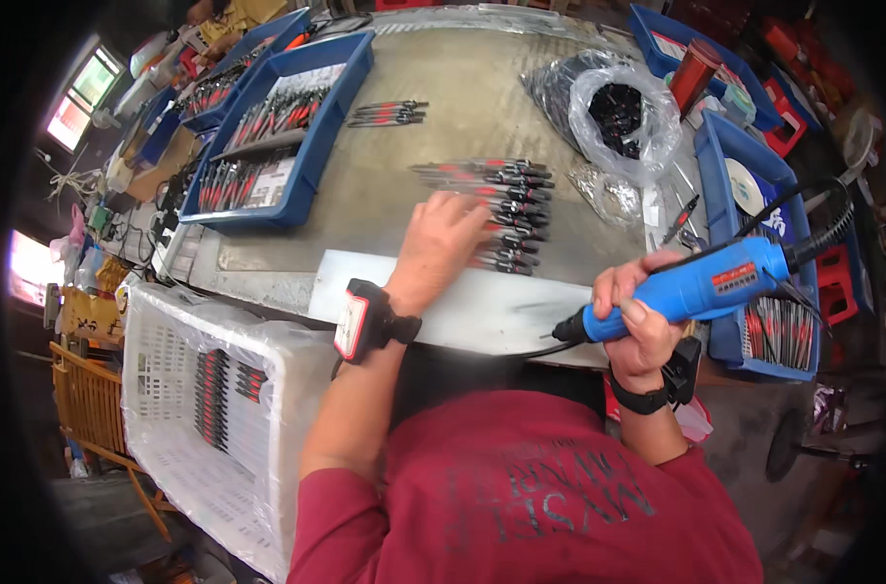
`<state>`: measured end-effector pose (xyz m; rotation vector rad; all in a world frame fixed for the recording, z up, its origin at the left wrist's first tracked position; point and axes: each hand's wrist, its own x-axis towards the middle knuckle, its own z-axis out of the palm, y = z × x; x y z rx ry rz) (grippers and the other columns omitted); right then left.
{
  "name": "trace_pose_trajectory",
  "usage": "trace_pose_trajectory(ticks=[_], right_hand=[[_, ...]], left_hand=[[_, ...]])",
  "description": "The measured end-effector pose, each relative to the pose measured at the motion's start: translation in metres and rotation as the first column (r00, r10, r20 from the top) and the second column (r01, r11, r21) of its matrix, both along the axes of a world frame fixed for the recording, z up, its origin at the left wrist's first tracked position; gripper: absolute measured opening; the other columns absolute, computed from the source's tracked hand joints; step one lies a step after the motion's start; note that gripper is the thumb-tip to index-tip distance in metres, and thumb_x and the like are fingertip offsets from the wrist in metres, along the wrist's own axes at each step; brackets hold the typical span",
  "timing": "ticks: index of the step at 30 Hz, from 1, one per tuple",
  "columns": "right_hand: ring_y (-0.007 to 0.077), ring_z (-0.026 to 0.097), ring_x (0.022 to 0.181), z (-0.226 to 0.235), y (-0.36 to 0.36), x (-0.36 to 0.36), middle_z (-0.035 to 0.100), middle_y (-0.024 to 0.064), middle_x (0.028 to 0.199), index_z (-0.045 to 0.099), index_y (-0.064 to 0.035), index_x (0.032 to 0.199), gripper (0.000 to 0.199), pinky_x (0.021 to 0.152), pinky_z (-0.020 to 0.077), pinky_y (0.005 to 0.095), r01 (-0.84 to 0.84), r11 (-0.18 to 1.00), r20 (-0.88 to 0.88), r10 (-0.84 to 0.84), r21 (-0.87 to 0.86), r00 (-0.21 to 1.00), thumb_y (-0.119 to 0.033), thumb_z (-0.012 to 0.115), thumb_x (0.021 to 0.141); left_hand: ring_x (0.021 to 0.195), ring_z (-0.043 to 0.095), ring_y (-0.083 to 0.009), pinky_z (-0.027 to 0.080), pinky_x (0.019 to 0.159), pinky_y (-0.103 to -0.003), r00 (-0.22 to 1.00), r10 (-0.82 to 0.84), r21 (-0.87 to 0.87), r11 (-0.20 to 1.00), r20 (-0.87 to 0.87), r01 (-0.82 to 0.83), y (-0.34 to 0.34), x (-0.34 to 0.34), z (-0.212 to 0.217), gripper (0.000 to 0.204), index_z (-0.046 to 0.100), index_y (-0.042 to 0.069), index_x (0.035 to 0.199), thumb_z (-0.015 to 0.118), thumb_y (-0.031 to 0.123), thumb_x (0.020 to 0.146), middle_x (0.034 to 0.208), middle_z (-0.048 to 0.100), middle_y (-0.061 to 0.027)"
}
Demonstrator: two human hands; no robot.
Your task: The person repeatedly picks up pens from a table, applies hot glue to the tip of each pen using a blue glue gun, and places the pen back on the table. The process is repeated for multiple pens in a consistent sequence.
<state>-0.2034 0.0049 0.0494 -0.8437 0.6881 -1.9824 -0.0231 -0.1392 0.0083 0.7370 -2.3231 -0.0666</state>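
Slender black-and-red pen-like tools (516, 209) lie side by side in a row on the table. My left hand (443, 238) rests over the near left part of this row, its fingers bent together among the tool ends; whatever is between the fingertips is hidden. My right hand (643, 326) is wrapped round a blue electric screwdriver (720, 280), held nearly level with its dark tip pointing left. Below that tip lies a pale flat board (365, 282) along the table's near edge. The screwdriver's black cable runs off to the right.
A blue tray (312, 190) of similar tools stands left, with a few loose tools (387, 114) beside it. Far right are a clear bag (657, 146) of small black parts and another blue tray (720, 336). A white crate (282, 428) stands below left.
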Motion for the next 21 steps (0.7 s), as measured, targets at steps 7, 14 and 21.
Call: trace_pose_trajectory(ticks=[7,14,21], right_hand=[[0.0203,0.05,0.065,-0.001,-0.004,-0.003,0.048,0.006,0.076,0.036,-0.0137,0.118,0.058,0.058,0.0428,0.0313,-0.088,0.995,0.003,0.088,-0.052,0.996,-0.004,0.065,0.069],[0.0213,0.05,0.06,-0.001,-0.01,-0.006,0.049,0.0064,0.072,0.04,-0.0104,0.108,0.048,0.055,0.0436,0.0318,-0.071,0.997,0.038,0.071,-0.009,0.997,-0.004,0.066,0.068],[0.0218,0.05,0.058,-0.004,-0.019,-0.009,0.05,0.0071,0.071,0.04,-0.009,0.108,0.049,0.053,0.0425,0.0322,-0.045,0.998,0.039,0.043,0.05,0.998,-0.007,0.067,0.066]], left_hand=[[0.085,0.052,-0.032,0.042,0.074,-0.039,0.915,0.379,0.065,0.926,-0.137,-0.373,-0.085,0.018,0.009,0.013,0.059,0.003,0.089,0.059,0.009,0.078,0.087,0.059,-0.0132],[0.084,0.053,-0.0323,0.043,0.075,-0.04,0.877,0.478,0.007,0.878,0.051,-0.479,-0.177,0.036,-0.011,0.013,0.059,0.005,0.089,0.059,0.01,0.077,0.085,0.058,-0.0124],[0.093,0.051,-0.0293,0.045,0.073,-0.043,0.835,0.489,-0.005,0.864,0.252,-0.504,-0.207,0.05,-0.026,0.017,0.057,0.009,0.094,0.061,0.016,0.078,0.095,0.056,-0.0069]])
